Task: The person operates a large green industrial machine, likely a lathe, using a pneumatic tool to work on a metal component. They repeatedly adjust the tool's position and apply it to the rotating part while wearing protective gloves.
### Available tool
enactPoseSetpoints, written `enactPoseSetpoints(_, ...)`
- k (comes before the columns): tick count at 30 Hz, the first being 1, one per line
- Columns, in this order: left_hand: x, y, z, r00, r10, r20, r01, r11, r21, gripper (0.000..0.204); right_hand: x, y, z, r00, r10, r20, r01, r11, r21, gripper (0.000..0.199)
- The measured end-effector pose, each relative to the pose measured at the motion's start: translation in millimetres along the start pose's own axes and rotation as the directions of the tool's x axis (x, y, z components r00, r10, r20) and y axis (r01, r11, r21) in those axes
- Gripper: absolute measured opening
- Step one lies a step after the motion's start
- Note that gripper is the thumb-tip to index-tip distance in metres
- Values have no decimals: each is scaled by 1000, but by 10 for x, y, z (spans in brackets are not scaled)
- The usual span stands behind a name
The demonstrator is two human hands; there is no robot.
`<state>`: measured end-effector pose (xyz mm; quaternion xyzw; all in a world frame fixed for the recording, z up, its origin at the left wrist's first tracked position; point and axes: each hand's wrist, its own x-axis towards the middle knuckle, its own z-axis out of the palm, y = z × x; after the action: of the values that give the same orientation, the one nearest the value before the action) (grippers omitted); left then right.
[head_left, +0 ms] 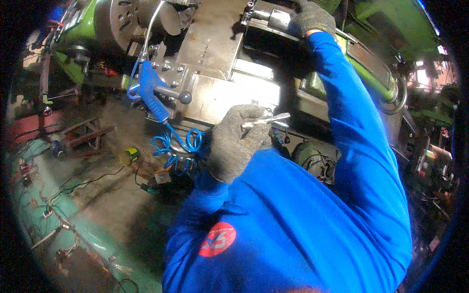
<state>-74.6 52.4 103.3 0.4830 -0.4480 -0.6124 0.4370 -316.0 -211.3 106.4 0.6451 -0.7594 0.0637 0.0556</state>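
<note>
My left hand (233, 144), in a grey knit glove, is closed around a slim, shiny metal tool (278, 118) in front of my chest. The tool's pale end sticks out to the right past the fingers; its exact kind is hard to make out. My right arm reaches far forward to a lathe. There my right hand (316, 20), gloved alike, is against the right end of a bright metal cylinder (279, 19). Its fingers are partly hidden at the top edge. Left of my left hand, a blue air gun (152, 93) hangs by the lathe carriage.
The lathe chuck (122, 19) stands at the upper left, near the flat metal carriage (207, 95). A ball-ended lever (184, 97) juts out beside the air gun. Its coiled blue hose (188, 146) hangs below. A yellow-green can (130, 156) and cables lie on the floor at left.
</note>
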Motion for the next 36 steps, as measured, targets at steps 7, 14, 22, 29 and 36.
enactPoseSetpoints(7,-71,-36,215,982,-187,-13,174,936,-305,28,0,4,-56,999,-34,27,31,993,117,32)
enactPoseSetpoints(14,-204,70,642,966,-228,-118,154,883,-444,21,-33,175,-140,994,-57,92,37,976,213,33)
enactPoseSetpoints(22,-485,-28,1007,943,-156,-293,91,971,-223,21,-124,363,-146,985,-161,57,136,943,302,32)
enactPoseSetpoints(29,-549,-302,1087,914,346,-211,-207,847,490,31,-128,500,-92,977,-211,2,196,912,361,55)
enactPoseSetpoints(36,-721,-287,1350,939,87,-334,-43,990,137,38,-225,538,-320,968,-248,43,200,863,464,60)
